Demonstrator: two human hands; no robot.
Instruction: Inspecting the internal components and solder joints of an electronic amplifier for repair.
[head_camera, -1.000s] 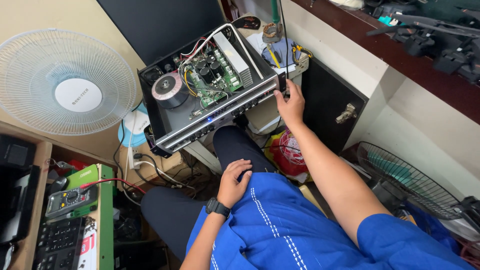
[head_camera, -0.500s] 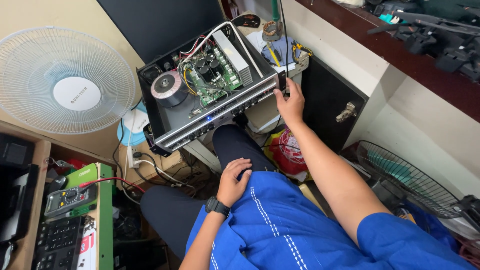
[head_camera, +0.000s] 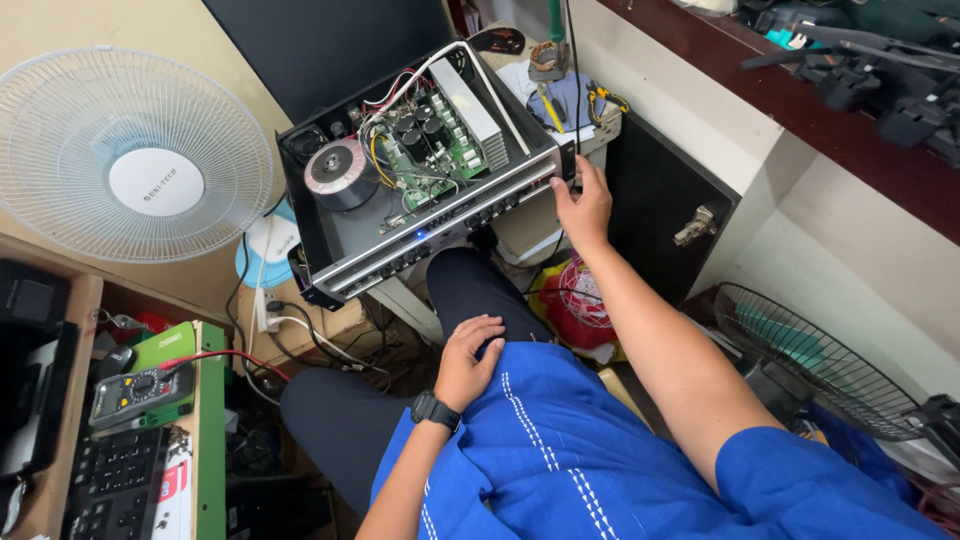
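Currently: Open Amplifier Under Hand at Its Front Corner

Presently the amplifier (head_camera: 420, 170), its top cover off, sits tilted on the desk (head_camera: 530, 225) with its front panel facing the seated person, so the controls and the exposed interior are both within reach and sight. Inside, the round toroidal transformer (head_camera: 335, 172) lies at the left, the green circuit board (head_camera: 435, 150) in the middle, and a finned silver heat sink (head_camera: 478, 105) along the right side. A small blue light shows on the front panel, which suggests the unit is powered.

The right hand (head_camera: 582, 205) reaches forward with the arm extended and touches the right end of the front panel. Its fingers are curled around that corner; whether they pinch a knob or merely steady the chassis cannot be told from this view. The left hand (head_camera: 468, 358) rests idle on the left thigh, fingers loosely spread and holding nothing, with a black wristwatch (head_camera: 436, 410) at the wrist.

Surroundings: a white pedestal fan (head_camera: 130, 155) stands left of the amplifier, against the wall. A multimeter (head_camera: 140, 392) with a red lead lies on a green box at the lower left, well apart from both hands, beside a dark keyboard (head_camera: 115, 480). A detached fan grille (head_camera: 820, 365) lies on the floor at the right. Assorted small tools sit on the desk behind the amplifier.
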